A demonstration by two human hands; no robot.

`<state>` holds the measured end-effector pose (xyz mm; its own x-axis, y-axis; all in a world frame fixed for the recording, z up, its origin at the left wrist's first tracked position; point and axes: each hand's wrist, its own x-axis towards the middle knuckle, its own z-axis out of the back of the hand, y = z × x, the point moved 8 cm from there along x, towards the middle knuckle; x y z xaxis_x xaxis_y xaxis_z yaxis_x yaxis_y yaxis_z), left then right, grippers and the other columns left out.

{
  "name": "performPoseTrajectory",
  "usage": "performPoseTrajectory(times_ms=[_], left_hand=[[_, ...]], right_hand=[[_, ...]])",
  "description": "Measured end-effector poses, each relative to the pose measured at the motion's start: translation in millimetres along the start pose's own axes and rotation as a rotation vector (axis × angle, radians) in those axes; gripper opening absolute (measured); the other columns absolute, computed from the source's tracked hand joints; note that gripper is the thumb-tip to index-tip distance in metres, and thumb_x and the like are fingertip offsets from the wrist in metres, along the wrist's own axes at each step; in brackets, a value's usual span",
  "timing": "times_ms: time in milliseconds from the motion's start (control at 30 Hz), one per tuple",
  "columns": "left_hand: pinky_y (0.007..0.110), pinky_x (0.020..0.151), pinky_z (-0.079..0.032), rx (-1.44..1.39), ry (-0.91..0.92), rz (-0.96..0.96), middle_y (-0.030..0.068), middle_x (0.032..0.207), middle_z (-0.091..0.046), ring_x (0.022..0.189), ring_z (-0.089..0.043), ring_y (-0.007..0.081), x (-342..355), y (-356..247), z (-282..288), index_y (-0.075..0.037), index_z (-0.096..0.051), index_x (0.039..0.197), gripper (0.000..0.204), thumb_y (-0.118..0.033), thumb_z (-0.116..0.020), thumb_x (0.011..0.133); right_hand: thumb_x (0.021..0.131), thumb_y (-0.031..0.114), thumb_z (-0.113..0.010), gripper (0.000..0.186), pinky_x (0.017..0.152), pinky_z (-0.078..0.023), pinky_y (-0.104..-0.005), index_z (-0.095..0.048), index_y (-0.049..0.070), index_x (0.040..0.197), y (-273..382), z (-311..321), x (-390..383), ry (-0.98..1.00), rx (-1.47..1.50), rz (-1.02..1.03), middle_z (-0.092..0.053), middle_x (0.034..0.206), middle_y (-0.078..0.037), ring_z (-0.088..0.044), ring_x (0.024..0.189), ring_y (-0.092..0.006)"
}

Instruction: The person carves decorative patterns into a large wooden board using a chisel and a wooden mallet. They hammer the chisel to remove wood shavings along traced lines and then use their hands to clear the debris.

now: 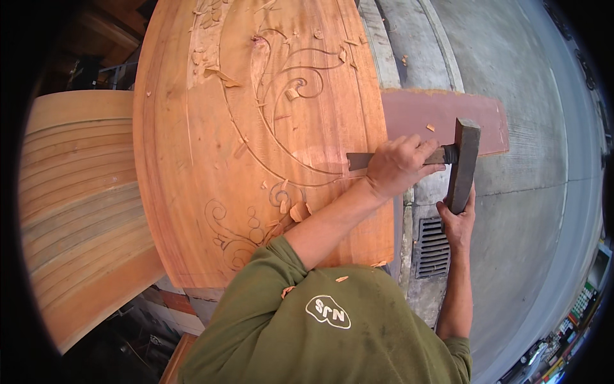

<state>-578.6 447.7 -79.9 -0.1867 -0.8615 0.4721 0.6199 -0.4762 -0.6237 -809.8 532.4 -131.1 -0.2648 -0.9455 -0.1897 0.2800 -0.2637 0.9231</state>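
My left hand (400,165) is wrapped round the handle of a broad flat chisel (360,160). The blade points left, and its edge meets the carved wooden panel (173,141) near the panel's right side, beside a freshly cut pale patch. In my right hand (458,221) is the lower end of a dark squared bar (465,157), which looks wooden. The bar crosses just at the banded butt of the chisel handle; whether they touch I cannot tell. Scrolls and leaf curves are drawn and cut into the panel, with wood shavings (299,211) scattered on it.
A brownish-red board (441,118) lies under the panel's right side, with a chip on it. Stacked wooden planks (83,185) stand at the left. A drain grate (432,246) is set in the concrete floor (518,224) at the right. Cluttered items line the far right edge.
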Motion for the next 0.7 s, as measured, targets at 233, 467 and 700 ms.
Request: performPoseTrajectory(times_ms=[233,467,700], left_hand=[[0.038,0.065,-0.061,0.037,0.055,0.012,0.0042,0.086,-0.064,0.078,-0.073,0.0239,-3,4,-9,-0.017,-0.075,0.125,0.052,-0.051,-0.086,0.087],[0.039,0.064,-0.060,0.045,0.034,0.056,0.0041,0.084,-0.063,0.076,-0.072,0.0240,0,6,-3,-0.017,-0.075,0.125,0.053,-0.052,-0.087,0.086],[0.039,0.065,-0.060,0.013,-0.003,0.066,0.0037,0.083,-0.064,0.075,-0.072,0.0236,0,10,1,-0.017,-0.076,0.128,0.055,-0.053,-0.086,0.087]], right_hand=[[0.087,0.003,-0.079,0.062,0.073,-0.056,-0.0306,-0.053,0.003,0.143,-4,-7,6,-0.037,0.252,-0.120,-0.067,0.095,-0.005,-0.067,0.078,-0.0145],[0.089,0.004,-0.079,0.058,0.074,-0.055,-0.0297,-0.054,0.006,0.140,-7,24,23,-0.135,0.260,-0.166,-0.065,0.095,-0.003,-0.066,0.080,-0.0139],[0.085,0.002,-0.080,0.079,0.079,-0.053,-0.0273,-0.048,0.007,0.157,-8,3,7,0.104,-0.120,-0.068,-0.066,0.098,0.000,-0.062,0.086,-0.0110]])
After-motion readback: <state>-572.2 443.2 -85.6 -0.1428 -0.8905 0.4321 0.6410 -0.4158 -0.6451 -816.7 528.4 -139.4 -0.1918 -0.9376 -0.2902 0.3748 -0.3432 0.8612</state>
